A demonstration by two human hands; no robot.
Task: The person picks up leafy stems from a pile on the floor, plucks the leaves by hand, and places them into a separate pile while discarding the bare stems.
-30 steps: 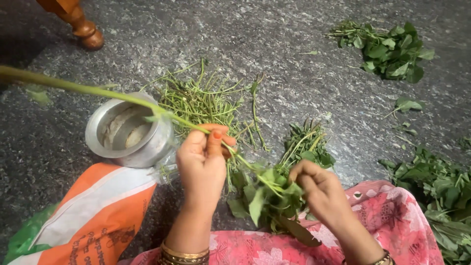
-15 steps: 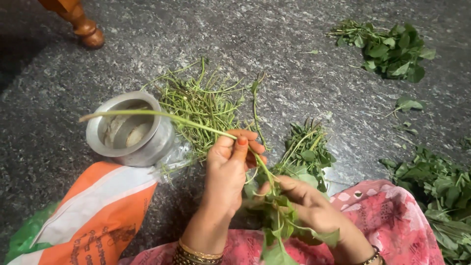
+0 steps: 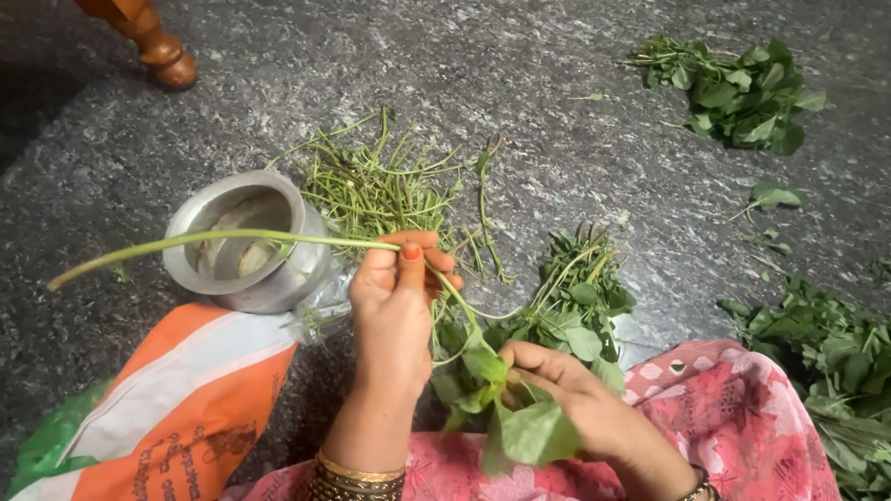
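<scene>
My left hand [image 3: 397, 297] pinches a long green stem [image 3: 213, 239] that stretches out to the left over a steel pot [image 3: 243, 239]. My right hand [image 3: 566, 394] sits lower and to the right, closed around a bunch of green leaves [image 3: 515, 413] at the stem's leafy end. Both hands hover above my pink patterned lap [image 3: 742, 417]. Bangles show on both wrists.
A heap of bare stripped stems [image 3: 390, 186] lies on the grey stone floor behind the pot. Leafy greens lie in front [image 3: 580, 292], at the far right [image 3: 742, 88] and at the right edge [image 3: 835, 362]. An orange and white bag [image 3: 176, 399] lies at lower left. A wooden furniture leg [image 3: 158, 46] stands top left.
The long stem has swung down and shortened to the left of my left hand. My right hand has slid down toward my lap, gathering leaves off the stem.
</scene>
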